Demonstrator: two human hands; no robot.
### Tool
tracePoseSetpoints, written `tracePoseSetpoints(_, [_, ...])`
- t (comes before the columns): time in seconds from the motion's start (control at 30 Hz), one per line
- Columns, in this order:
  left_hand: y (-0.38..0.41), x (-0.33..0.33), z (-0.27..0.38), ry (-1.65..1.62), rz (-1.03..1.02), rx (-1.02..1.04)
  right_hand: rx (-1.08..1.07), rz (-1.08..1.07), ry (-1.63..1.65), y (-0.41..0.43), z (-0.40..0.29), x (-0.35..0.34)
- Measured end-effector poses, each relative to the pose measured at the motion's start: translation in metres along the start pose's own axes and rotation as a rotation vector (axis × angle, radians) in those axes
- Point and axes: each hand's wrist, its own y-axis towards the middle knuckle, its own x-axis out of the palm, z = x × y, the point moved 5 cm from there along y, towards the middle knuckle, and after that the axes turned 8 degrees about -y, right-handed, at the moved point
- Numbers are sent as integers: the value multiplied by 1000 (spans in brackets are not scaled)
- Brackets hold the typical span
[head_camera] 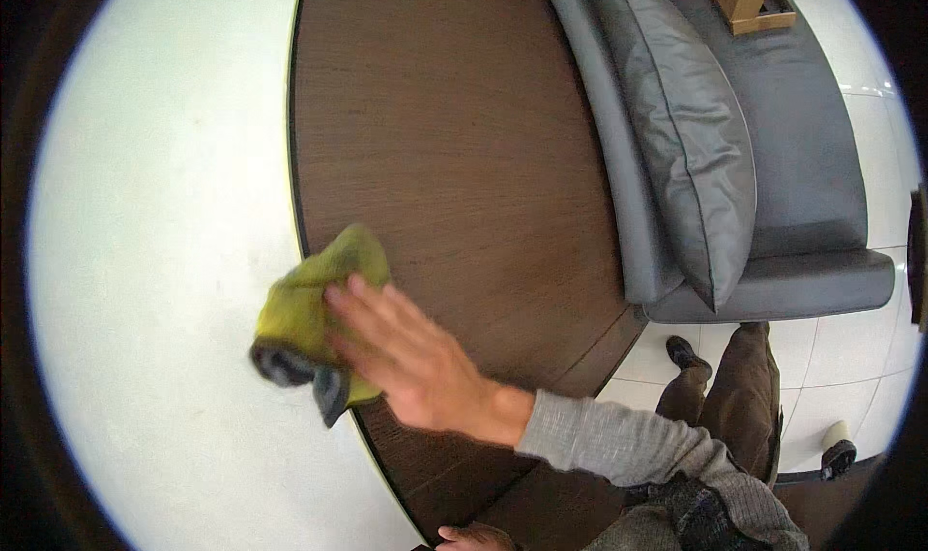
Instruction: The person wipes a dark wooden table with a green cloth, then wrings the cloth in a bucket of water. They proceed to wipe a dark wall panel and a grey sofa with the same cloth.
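Observation:
My right hand point(428, 373) presses a bunched two-sided cloth point(304, 301), yellow-green with a dark grey side, against the border between a white surface point(167, 188) and a dark wood panel point(449, 130). The fingers lie spread over the cloth and are a little blurred; the thumb is hidden. Faint grey smudges mark the white surface near the cloth. At the bottom edge of the view, only part of my left hand point(477, 538) shows. A dark thing lies beside its fingers, and I cannot tell whether the hand holds it.
A grey leather sofa point(805, 130) stands against the wood panel, with a large grey cushion point(696, 152) on it. A cardboard box point(754, 3) sits on the seat. White floor tiles point(834, 348) lie around my legs point(739, 399). A dark object point(917, 257) shows at the right rim.

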Motion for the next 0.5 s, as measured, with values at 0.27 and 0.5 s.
tracePoseSetpoints(0.27, [-47,115,135,-132,-80,-53,670,-204,-102,72,124,-50])
tracePoseSetpoints(0.5, [-40,76,81,-97,-76,-19,302,-363,258,-95,-28,2])
